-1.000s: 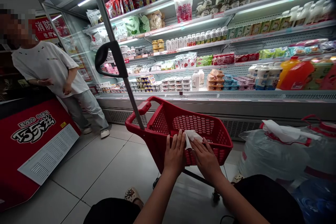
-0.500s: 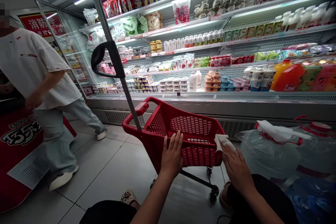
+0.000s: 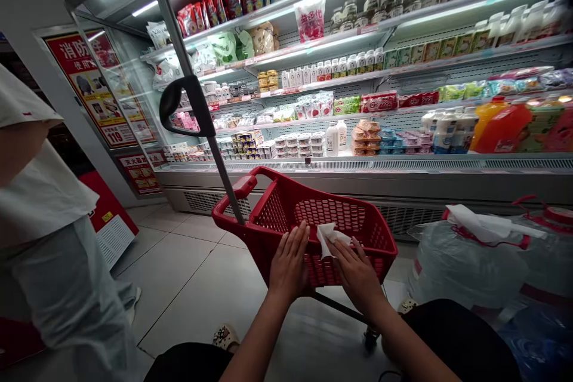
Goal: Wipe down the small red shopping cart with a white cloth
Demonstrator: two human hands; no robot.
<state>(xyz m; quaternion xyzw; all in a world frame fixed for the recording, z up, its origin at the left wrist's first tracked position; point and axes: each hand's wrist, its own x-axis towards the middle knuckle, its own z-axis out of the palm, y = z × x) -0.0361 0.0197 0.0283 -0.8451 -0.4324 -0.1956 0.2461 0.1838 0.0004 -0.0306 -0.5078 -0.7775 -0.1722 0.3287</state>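
Observation:
A red plastic basket cart (image 3: 268, 203) with a grey pole and black handle (image 3: 197, 106) stands in front of me. My left hand (image 3: 289, 259) lies on the cart's near rim, its fingers straight and pointing up, with nothing in it. To its right, my right hand (image 3: 353, 268) presses a crumpled white wipe (image 3: 327, 239) against the same rim with its fingers stretched forward. Through the mesh, the inside of the basket shows no goods.
A refrigerated shelf (image 3: 403, 165) full of packaged goods runs behind the cart. Large wrapped water bottles (image 3: 470, 262) stand at the right. A person in a white shirt (image 3: 49, 191) is close at the left, near a red freezer (image 3: 110, 218).
My right hand has slid left along the rim with the wipe, closer to my left hand. The person at the left has come nearer and towards the frame's edge.

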